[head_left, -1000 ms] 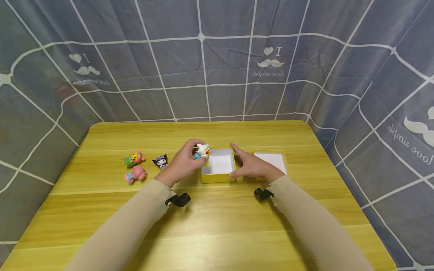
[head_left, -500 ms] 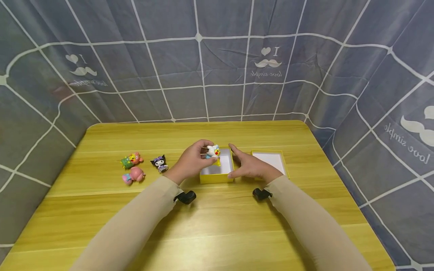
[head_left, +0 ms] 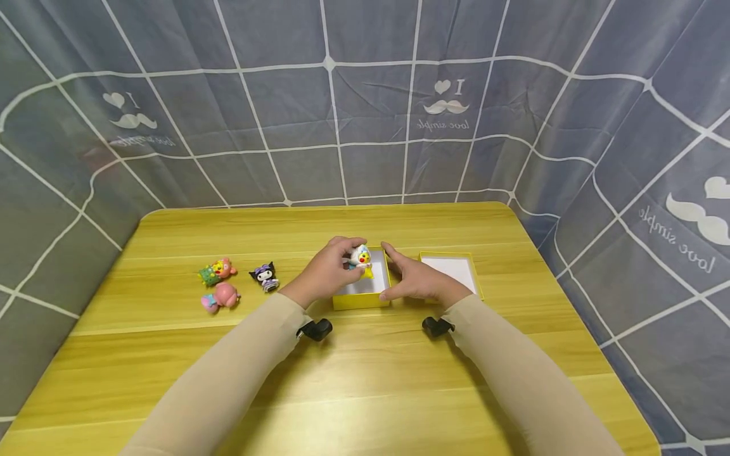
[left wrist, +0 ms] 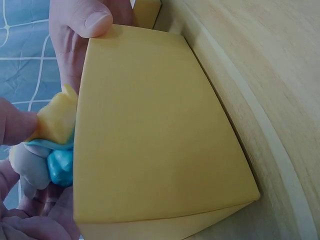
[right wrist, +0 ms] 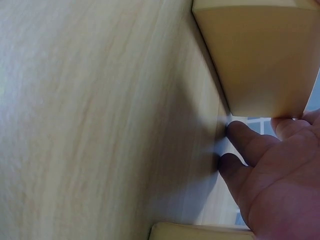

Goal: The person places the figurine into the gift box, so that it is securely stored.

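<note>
My left hand (head_left: 327, 270) pinches a small toy figurine (head_left: 362, 256) between thumb and fingers, over the left part of an open yellow box (head_left: 362, 300). The figurine has a white hood, a yellow face and some blue. In the left wrist view the figurine (left wrist: 57, 120) shows just past the box's top edge, the thumb against its yellow part. My right hand (head_left: 419, 277) grips the box at its right side, thumb at the near corner and a finger at the far one. White lining shows inside the box (left wrist: 160, 130).
Left on the wooden table (head_left: 365, 392) lie a black-and-white figurine (head_left: 265, 277), a green-and-pink one (head_left: 218, 272) and a pink one (head_left: 221, 297). A yellow-edged lid (head_left: 452, 267) with a white inside lies right of the box, partly behind my right hand. A grey checked curtain (head_left: 285, 107) surrounds the table.
My left hand has carried the figurine rightward from the box's left edge to over its opening, and slightly lower. My right hand keeps its hold on the box.
</note>
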A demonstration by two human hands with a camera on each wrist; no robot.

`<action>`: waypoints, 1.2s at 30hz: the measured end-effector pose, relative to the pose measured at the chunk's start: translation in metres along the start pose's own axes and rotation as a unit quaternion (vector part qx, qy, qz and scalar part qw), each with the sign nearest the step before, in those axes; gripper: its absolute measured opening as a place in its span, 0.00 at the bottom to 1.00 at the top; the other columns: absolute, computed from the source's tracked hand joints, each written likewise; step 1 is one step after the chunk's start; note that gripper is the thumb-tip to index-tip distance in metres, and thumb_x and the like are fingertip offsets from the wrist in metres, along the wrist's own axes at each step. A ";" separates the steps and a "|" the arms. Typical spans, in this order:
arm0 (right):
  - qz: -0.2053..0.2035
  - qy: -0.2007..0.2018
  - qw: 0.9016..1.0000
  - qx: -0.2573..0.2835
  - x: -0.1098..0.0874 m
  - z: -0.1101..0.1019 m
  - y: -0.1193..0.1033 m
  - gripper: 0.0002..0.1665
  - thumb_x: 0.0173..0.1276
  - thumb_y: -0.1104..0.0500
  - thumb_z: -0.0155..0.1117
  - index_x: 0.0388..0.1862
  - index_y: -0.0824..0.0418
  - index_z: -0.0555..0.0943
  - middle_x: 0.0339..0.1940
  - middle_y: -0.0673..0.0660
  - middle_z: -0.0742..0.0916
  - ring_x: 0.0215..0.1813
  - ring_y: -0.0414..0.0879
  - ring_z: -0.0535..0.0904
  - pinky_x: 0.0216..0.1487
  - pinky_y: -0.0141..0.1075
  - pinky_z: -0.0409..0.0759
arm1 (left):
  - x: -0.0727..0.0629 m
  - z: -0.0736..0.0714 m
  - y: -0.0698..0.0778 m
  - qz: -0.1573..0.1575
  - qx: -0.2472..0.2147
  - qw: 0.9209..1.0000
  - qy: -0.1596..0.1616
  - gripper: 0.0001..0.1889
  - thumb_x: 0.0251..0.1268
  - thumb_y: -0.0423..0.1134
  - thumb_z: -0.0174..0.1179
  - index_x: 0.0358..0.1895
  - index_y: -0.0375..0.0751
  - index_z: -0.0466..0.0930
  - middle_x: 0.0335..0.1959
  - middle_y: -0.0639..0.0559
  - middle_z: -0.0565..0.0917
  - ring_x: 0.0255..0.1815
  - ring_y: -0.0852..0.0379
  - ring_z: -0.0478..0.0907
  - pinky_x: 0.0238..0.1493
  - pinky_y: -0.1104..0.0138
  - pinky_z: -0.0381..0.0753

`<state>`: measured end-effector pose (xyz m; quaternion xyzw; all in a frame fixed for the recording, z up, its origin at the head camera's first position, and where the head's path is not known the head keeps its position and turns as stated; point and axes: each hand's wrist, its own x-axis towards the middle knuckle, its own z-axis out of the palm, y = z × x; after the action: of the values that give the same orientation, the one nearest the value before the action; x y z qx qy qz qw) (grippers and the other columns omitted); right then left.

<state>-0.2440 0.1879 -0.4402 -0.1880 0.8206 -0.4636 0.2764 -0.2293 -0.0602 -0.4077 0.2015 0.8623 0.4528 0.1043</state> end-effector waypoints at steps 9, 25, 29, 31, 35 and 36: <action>-0.001 0.004 1.000 -0.007 0.001 0.000 -0.001 0.81 0.59 0.51 0.85 0.90 0.49 0.32 0.88 0.63 0.57 0.89 0.55 0.49 0.88 0.54 0.48 | 0.005 0.003 0.001 -0.003 0.022 0.999 -0.033 0.28 0.74 0.36 0.65 0.75 0.42 0.72 0.70 0.42 0.71 0.63 0.46 0.78 0.62 0.56 0.83; -0.007 0.004 1.000 0.002 0.001 0.001 0.002 0.81 0.57 0.52 0.86 0.90 0.47 0.32 0.88 0.63 0.56 0.89 0.55 0.48 0.88 0.54 0.47 | 0.010 0.011 0.002 0.014 0.133 0.987 -0.086 0.29 0.76 0.38 0.65 0.76 0.38 0.69 0.68 0.43 0.77 0.57 0.50 0.79 0.62 0.58 0.83; -0.006 0.004 1.000 0.004 0.000 0.001 0.002 0.82 0.57 0.51 0.86 0.90 0.48 0.32 0.88 0.63 0.55 0.89 0.56 0.47 0.88 0.56 0.45 | 0.010 0.013 0.001 0.026 0.156 0.983 -0.094 0.30 0.76 0.38 0.66 0.76 0.39 0.68 0.60 0.45 0.81 0.53 0.53 0.80 0.58 0.60 0.84; -0.004 0.004 1.000 0.005 0.000 0.001 0.001 0.82 0.57 0.51 0.86 0.90 0.47 0.32 0.88 0.63 0.56 0.89 0.55 0.47 0.88 0.56 0.45 | 0.011 0.014 0.001 0.029 0.159 0.982 -0.097 0.30 0.75 0.37 0.66 0.76 0.38 0.68 0.58 0.46 0.82 0.52 0.54 0.81 0.56 0.60 0.85; -0.006 0.003 1.000 0.000 -0.001 0.001 0.001 0.81 0.58 0.51 0.85 0.90 0.48 0.32 0.88 0.64 0.57 0.89 0.56 0.48 0.88 0.55 0.46 | 0.010 0.016 0.002 0.030 0.161 0.982 -0.098 0.29 0.75 0.37 0.66 0.75 0.38 0.69 0.59 0.47 0.82 0.52 0.54 0.82 0.56 0.60 0.85; -0.006 0.003 1.000 -0.002 -0.001 0.001 0.001 0.81 0.58 0.51 0.85 0.90 0.47 0.32 0.88 0.64 0.57 0.89 0.55 0.48 0.88 0.55 0.47 | 0.010 0.016 0.002 0.031 0.165 0.981 -0.098 0.28 0.75 0.37 0.66 0.74 0.38 0.70 0.58 0.47 0.83 0.52 0.54 0.82 0.56 0.60 0.85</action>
<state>-0.2431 0.1882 -0.4412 -0.1919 0.8214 -0.4641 0.2704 -0.2323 -0.0430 -0.4153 0.2859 0.9040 0.2856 0.1400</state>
